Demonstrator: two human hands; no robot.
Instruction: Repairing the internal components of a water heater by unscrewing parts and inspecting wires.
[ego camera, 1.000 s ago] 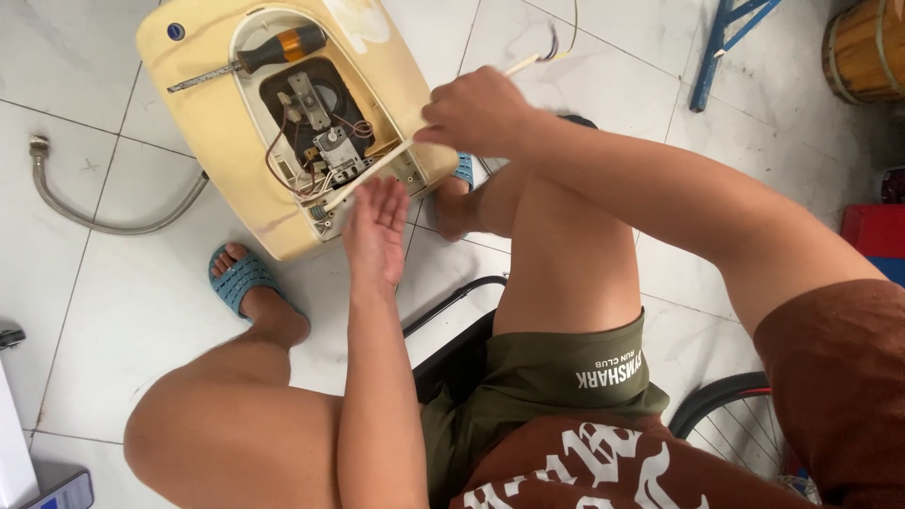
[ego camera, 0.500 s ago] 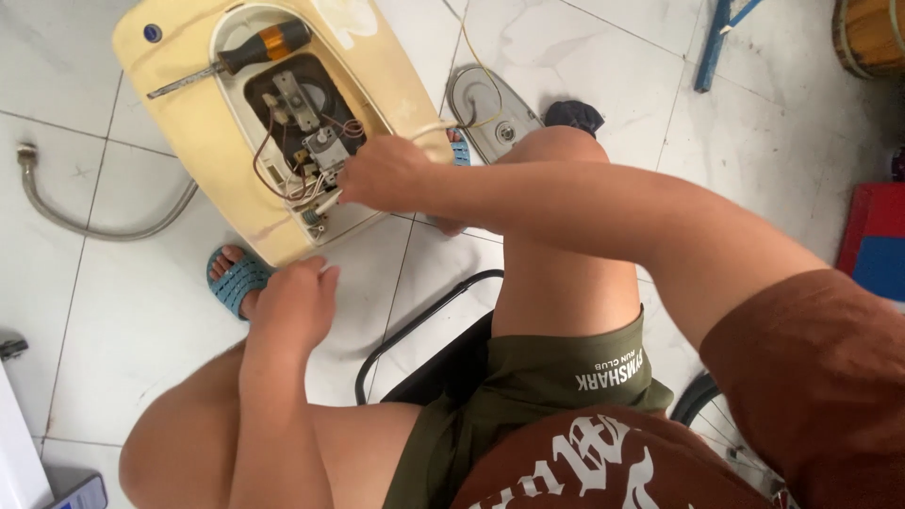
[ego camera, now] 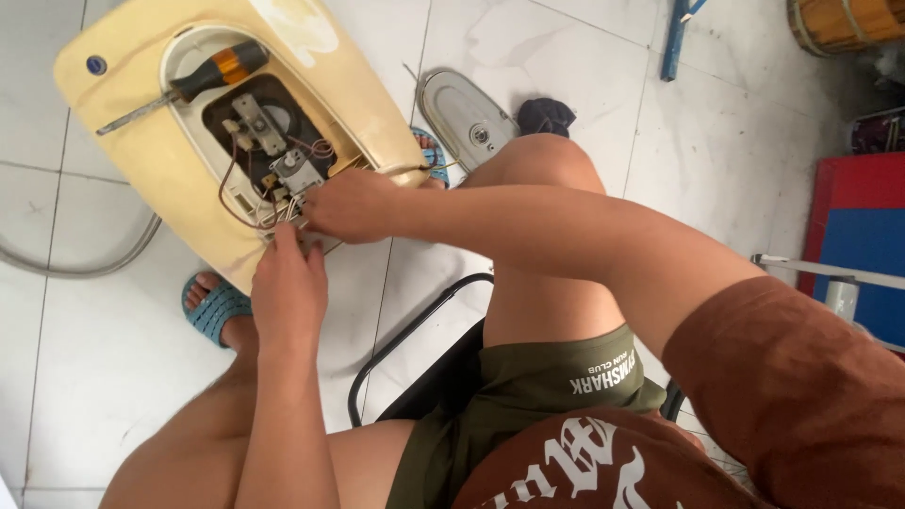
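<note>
Left hand (ego camera: 286, 287): moved up from the knee to the heater's lower edge; fingertips pinch the wires (ego camera: 287, 209).
Right hand (ego camera: 351, 204): closed over the same wires, meeting the left.
Heater (ego camera: 141, 155): on the floor, compartment open; both hands now work its wiring.
Screwdriver (ego camera: 189, 85): unmoved, across the opening.
Cover (ego camera: 467, 118): lies beside the heater.
</note>
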